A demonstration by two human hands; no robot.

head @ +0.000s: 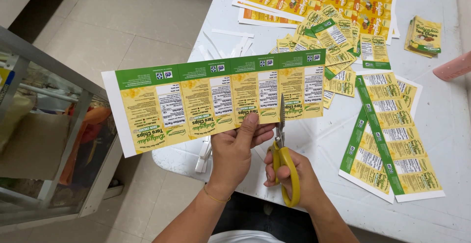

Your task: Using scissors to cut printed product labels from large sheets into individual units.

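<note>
Label strip [216,101]: held at frame centre, long axis left–right, pinched on lower edge by left hand [235,154]. Scissors [283,150] gripped in right hand [294,177], blades pointing up (perpendicular to strip), entering lower edge just right of left thumb, above tabletop [441,125].

Label strip [216,101]: long printed sheet, yellow with green top band, held level across frame centre. Scissors [283,154]: yellow handles, steel blades upright, cutting into strip's lower edge, centre right.

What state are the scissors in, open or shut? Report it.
Open. The yellow-handled scissors in the right hand have blades slightly parted around the label strip's lower edge.
</note>
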